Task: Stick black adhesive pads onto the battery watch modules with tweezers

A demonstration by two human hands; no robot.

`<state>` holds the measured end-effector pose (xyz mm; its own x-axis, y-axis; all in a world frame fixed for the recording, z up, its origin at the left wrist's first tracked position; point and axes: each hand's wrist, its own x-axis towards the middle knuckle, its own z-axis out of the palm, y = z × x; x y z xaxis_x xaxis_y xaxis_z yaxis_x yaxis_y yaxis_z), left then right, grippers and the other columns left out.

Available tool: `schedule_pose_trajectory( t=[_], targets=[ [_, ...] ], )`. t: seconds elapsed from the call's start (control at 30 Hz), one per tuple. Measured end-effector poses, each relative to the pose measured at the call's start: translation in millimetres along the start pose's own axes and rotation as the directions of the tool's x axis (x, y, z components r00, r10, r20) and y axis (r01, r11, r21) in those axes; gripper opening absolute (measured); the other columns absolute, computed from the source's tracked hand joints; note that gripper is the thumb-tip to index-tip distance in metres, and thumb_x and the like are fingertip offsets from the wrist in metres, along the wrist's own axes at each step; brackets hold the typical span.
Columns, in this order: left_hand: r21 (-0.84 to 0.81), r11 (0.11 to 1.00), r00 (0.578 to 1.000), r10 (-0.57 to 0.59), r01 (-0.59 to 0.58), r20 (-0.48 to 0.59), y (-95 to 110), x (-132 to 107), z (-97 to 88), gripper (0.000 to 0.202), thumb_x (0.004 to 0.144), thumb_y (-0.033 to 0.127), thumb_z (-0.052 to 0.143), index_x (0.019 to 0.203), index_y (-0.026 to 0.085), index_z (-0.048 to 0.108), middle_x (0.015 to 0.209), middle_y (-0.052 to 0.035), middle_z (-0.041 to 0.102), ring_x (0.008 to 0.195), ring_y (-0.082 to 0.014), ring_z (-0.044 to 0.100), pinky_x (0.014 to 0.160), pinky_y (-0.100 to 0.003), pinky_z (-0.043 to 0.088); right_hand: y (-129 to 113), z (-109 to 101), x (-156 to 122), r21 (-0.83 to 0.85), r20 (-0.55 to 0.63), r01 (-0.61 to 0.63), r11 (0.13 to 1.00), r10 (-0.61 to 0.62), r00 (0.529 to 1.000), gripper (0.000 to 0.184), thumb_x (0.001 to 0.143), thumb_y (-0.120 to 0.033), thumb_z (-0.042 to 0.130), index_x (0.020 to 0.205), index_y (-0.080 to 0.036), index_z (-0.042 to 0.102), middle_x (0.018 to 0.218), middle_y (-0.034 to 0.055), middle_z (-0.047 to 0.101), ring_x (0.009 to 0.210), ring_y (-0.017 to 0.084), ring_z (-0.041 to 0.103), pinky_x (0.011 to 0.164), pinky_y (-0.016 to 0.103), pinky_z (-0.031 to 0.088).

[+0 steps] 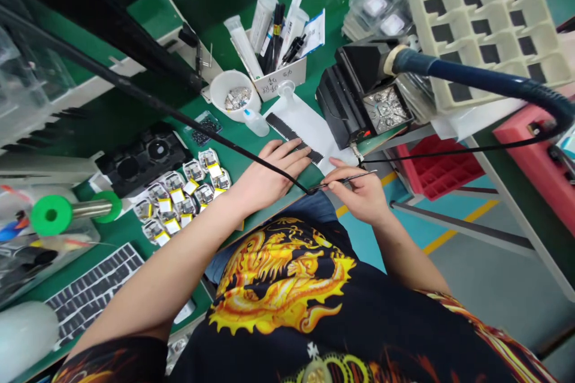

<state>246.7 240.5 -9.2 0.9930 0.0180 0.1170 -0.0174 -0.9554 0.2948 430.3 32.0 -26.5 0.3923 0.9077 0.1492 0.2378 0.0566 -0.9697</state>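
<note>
My left hand (279, 169) lies flat with its fingers stretched out, the fingertips on a black strip with a toothed edge (282, 127). The strip is on a white sheet (314, 118) at the front of the green bench, and my fingers cover part of it. At the bench edge, to the right, my right hand (359, 194) is closed around slim metal tweezers (363, 175). Their dark tip points left, toward my left hand. Whether the tips grip anything is too small to make out.
Left of my hands sit several small white-cased units with yellow parts (173, 226). Behind are a white cup of small parts (236, 90) and a box of syringes and pens (283, 81). A black device (344, 96) and a blue hose (476, 78) stand right.
</note>
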Motion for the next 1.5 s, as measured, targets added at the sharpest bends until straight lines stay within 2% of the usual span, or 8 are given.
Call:
schedule_pose_trajectory(
  t=[0.17, 0.27, 0.37, 0.5, 0.63, 0.93, 1.2, 1.5],
  targets=[
    [-0.019, 1.000, 0.999, -0.026, 0.025, -0.030, -11.1, -4.0, -3.9, 0.040, 0.114, 0.019, 0.051, 0.149, 0.020, 0.071, 0.159, -0.0123, 0.071, 0.157, -0.0384, 0.060, 0.125, -0.065, 0.050, -8.0, 12.6, -3.4, 0.082, 0.006, -0.084, 0.993, 0.084, 0.996, 0.018, 0.105, -0.036, 0.078, 0.094, -0.027, 0.088, 0.091, -0.0007, 0.088, 0.100, 0.022, 0.086, 0.134, 0.053, 0.055],
    [-0.023, 0.999, 0.997, -0.047, 0.045, -0.062, -13.5, -4.9, -6.6, 0.038, 0.114, 0.019, 0.051, 0.145, 0.018, 0.073, 0.153, -0.0134, 0.075, 0.153, -0.0379, 0.064, 0.124, -0.062, 0.051, -11.6, 7.4, -5.9, 0.129, -0.082, -0.096, 0.987, 0.107, 0.991, 0.014, 0.102, -0.038, 0.083, 0.097, -0.028, 0.089, 0.092, 0.0015, 0.088, 0.113, 0.027, 0.086, 0.129, 0.054, 0.060],
    [-0.037, 0.992, 0.984, -0.125, 0.121, -0.131, -8.9, -1.5, -4.9, 0.035, 0.114, 0.023, 0.053, 0.142, 0.017, 0.074, 0.149, -0.0164, 0.077, 0.151, -0.0380, 0.065, 0.122, -0.061, 0.054, -15.0, -3.2, -4.5, 0.166, -0.222, -0.041, 0.985, 0.078, 0.972, 0.009, 0.102, -0.035, 0.085, 0.099, -0.028, 0.089, 0.091, 0.0022, 0.088, 0.106, 0.027, 0.087, 0.124, 0.054, 0.064],
    [-0.028, 0.980, 0.964, -0.200, 0.198, -0.176, 0.9, 4.6, 3.7, 0.034, 0.114, 0.038, 0.062, 0.133, 0.014, 0.076, 0.145, -0.0201, 0.076, 0.144, -0.0404, 0.068, 0.117, -0.059, 0.057, -16.7, -7.6, 4.3, 0.107, -0.345, -0.027, 0.994, 0.062, 0.937, 0.012, 0.102, -0.038, 0.085, 0.102, -0.027, 0.089, 0.092, 0.0047, 0.088, 0.104, 0.027, 0.087, 0.098, 0.043, 0.074],
    [-0.055, 0.974, 0.961, -0.227, 0.221, -0.161, 2.9, 3.9, 8.4, 0.035, 0.111, 0.041, 0.067, 0.136, 0.017, 0.075, 0.151, -0.0194, 0.073, 0.151, -0.0413, 0.063, 0.121, -0.061, 0.053, -15.0, -3.7, 16.3, -0.018, -0.244, -0.050, 0.999, 0.044, 0.969, 0.015, 0.103, -0.041, 0.082, 0.103, -0.026, 0.087, 0.101, 0.0055, 0.087, 0.090, 0.023, 0.085, 0.079, 0.037, 0.072],
    [-0.133, 0.977, 0.961, -0.193, 0.169, -0.195, -0.4, -3.6, 16.1, 0.034, 0.111, 0.030, 0.065, 0.141, 0.015, 0.071, 0.158, -0.0208, 0.069, 0.162, -0.0421, 0.055, 0.129, -0.064, 0.051, -13.0, -10.5, 41.1, -0.150, -0.018, 0.023, 0.988, -0.026, 1.000, 0.013, 0.105, -0.037, 0.078, 0.104, -0.026, 0.086, 0.104, 0.0055, 0.087, 0.098, 0.024, 0.083, 0.092, 0.040, 0.067],
    [-0.198, 0.980, 0.959, -0.068, 0.013, -0.275, -6.0, -7.3, 19.2, 0.032, 0.108, 0.029, 0.070, 0.136, 0.014, 0.070, 0.151, -0.0236, 0.071, 0.160, -0.0408, 0.058, 0.128, -0.063, 0.054, -13.2, -1.1, 18.3, -0.049, -0.029, -0.114, 0.992, 0.112, 0.993, 0.013, 0.104, -0.036, 0.080, 0.103, -0.026, 0.087, 0.103, 0.0053, 0.087, 0.098, 0.023, 0.083, 0.091, 0.039, 0.067],
    [-0.250, 0.968, 0.963, -0.071, 0.004, -0.258, -21.9, 8.6, 15.6, 0.021, 0.110, 0.026, 0.063, 0.125, 0.017, 0.075, 0.141, -0.0168, 0.077, 0.154, -0.0355, 0.064, 0.128, -0.058, 0.056, -13.0, 18.2, 10.3, 0.012, -0.113, -0.175, 0.985, 0.175, 0.978, 0.020, 0.104, -0.043, 0.081, 0.103, -0.024, 0.086, 0.100, 0.0056, 0.087, 0.094, 0.022, 0.083, 0.089, 0.037, 0.069]
  ],
)
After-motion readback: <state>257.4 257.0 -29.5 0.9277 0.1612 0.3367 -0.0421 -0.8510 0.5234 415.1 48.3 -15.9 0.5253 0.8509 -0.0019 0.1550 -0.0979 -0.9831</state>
